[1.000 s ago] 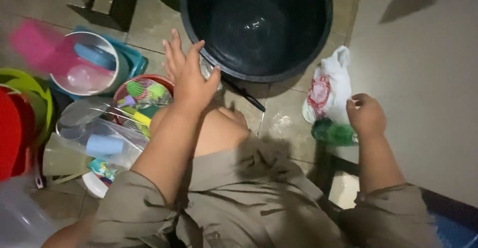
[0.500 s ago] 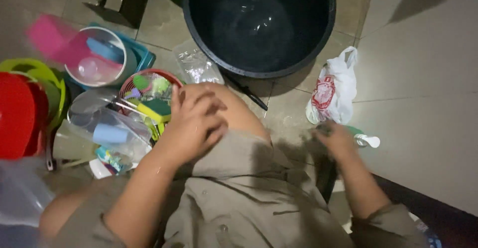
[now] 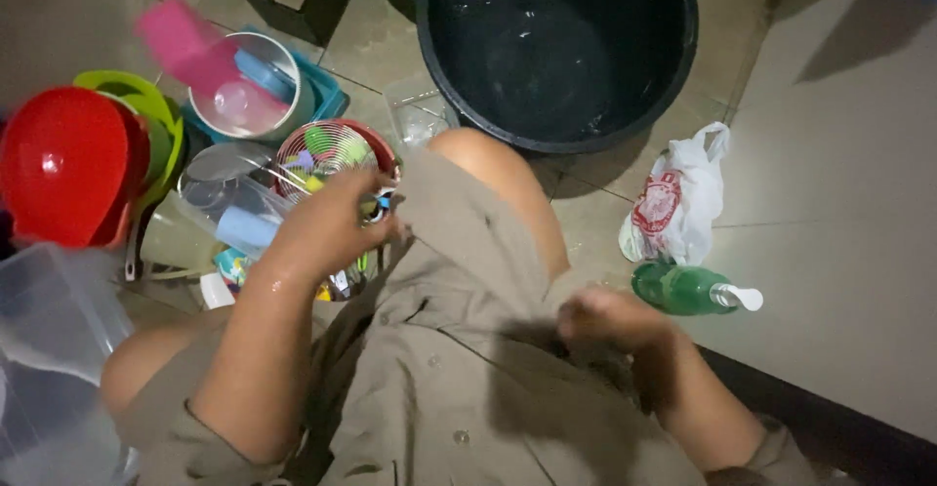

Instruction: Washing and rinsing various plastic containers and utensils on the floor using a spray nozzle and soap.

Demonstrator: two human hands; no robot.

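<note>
Dishes sit in a heap on the floor at the far left: a red bowl point(image 3: 68, 164) leans on a green one, and a clear plastic box point(image 3: 49, 349) is below them. Next comes a white bucket point(image 3: 249, 96) with pink things in it, and a red basket point(image 3: 332, 154) full of small bright bits. The person's left hand point(image 3: 327, 222) is just in front of that basket, fingers curled around the edge of the tan cloth point(image 3: 459, 349) over the knee (it looks like a pinch on the hem). In the middle at the top is a big black tub point(image 3: 556, 47) with water in it. The right hand point(image 3: 605, 315) is balled into a fist on the same cloth. Just right of it a green bottle point(image 3: 688, 289) lies on its side, touching a white plastic bag point(image 3: 678, 203).
</note>
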